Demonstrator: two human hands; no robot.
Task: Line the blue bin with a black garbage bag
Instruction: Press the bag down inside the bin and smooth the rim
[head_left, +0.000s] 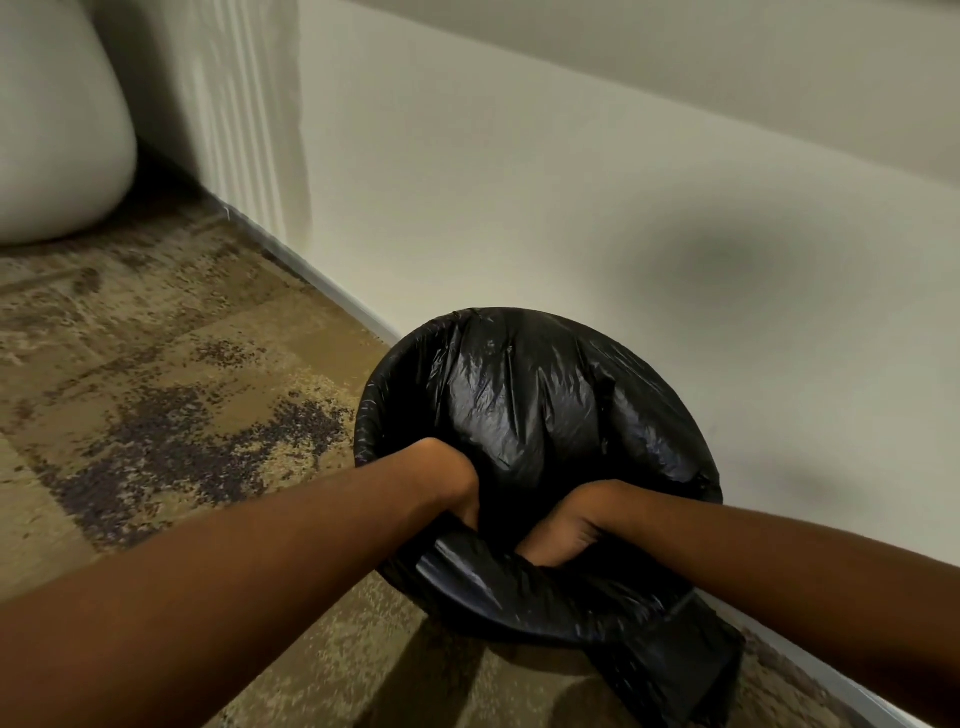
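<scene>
The black garbage bag (524, 410) is right there over the mouth of the bin (363, 415), ballooned up with trapped air, its edge already wrapped over the far and left rim. The bin itself stands on the carpet (156, 374), hard against the pale wall (571, 208) on the right, and so little of it shows under the plastic that its colour can't be made out. A folded, flat tail of the bag hangs over the near rim toward the carpet.

Both hands are in at the near edge. The left hand (449, 480) has its fingers buried in the plastic, so whether its grip is closed on a fold can't be told. The right hand (571, 530) is curled, fingers closed on a bunched fold of the bag just beside the left.

By the look of it, this is the seating step: the rim is mostly dressed, the inside isn't. To do it well, press that air dome down toward the bottom while leaving a gap at the near edge for air to escape, then draw the loose tail snug over the near rim. Go gently, because thin film like this tears if yanked.

Far left, a rounded white fixture (52, 130) sits on the carpet, well apart.
</scene>
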